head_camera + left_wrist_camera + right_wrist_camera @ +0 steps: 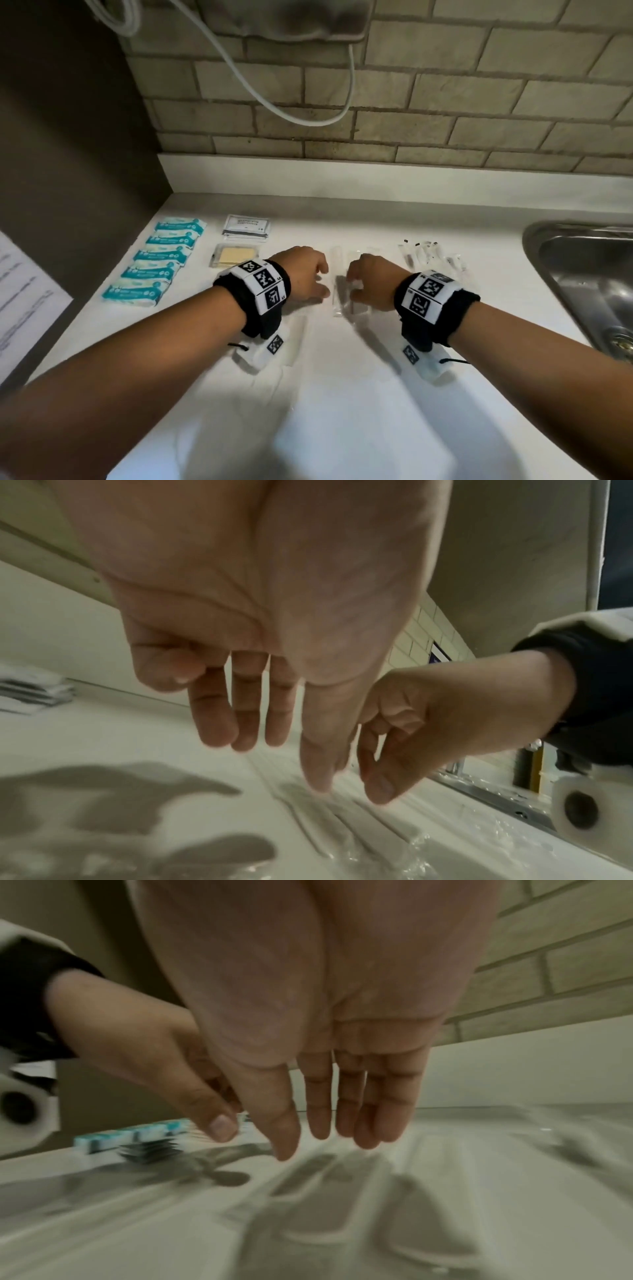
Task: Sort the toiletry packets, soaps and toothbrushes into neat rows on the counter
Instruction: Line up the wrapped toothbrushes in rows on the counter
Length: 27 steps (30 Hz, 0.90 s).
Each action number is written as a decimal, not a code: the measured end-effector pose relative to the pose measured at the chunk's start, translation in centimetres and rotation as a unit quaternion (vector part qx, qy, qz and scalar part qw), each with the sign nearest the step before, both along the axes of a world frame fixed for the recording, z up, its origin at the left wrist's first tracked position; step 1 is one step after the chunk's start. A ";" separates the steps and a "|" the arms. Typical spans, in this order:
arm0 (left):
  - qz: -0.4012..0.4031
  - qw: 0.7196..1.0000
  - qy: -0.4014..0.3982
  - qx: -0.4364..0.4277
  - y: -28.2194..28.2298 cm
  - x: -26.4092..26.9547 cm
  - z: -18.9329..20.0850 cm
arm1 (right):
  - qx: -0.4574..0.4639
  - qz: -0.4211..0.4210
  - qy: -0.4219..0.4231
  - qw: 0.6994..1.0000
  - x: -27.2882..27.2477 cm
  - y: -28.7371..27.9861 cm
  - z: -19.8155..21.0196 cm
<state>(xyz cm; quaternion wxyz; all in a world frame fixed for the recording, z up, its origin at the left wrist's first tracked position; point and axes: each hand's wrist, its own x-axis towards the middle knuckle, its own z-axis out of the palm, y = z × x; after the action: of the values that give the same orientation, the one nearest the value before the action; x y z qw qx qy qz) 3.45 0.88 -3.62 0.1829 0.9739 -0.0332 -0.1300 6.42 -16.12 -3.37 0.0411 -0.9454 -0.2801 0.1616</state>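
On the white counter, several clear-wrapped toothbrushes lie side by side between my hands. My left hand hovers at their left edge, its fingers hanging straight and holding nothing. My right hand hovers just over their right side, its fingers also loose and empty above the wrappers. Several teal soap packets form a column at the far left. Beside them sit a stack of white sachets and a yellow bar in clear wrap. More clear-wrapped slim items lie to the right.
A steel sink is set into the counter at the right. A dark panel closes the left side, with a printed sheet on it. A brick wall stands behind, and a white cable hangs down it.
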 end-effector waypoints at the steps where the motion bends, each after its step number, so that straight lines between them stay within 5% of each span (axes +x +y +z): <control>1: 0.003 1.000 0.003 -0.001 0.8 -0.6 0.2 | 0.006 0.024 0.009 1.000 -1.2 0.7 0.3; 9: -0.034 0.992 0.091 0.075 4.9 -7.6 -1.3 | -0.031 0.109 0.040 0.993 -8.8 4.6 -0.9; 27: -0.001 0.992 -0.008 0.126 4.0 -2.3 -0.1 | -0.008 -0.006 -0.002 1.000 -0.8 6.6 -1.5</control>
<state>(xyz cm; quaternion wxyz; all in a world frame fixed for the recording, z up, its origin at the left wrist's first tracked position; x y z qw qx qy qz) 1.18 4.87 -3.67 0.0581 0.9903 -0.0190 -0.1251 5.60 -9.53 -4.87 0.0342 -0.9476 -0.2731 0.1621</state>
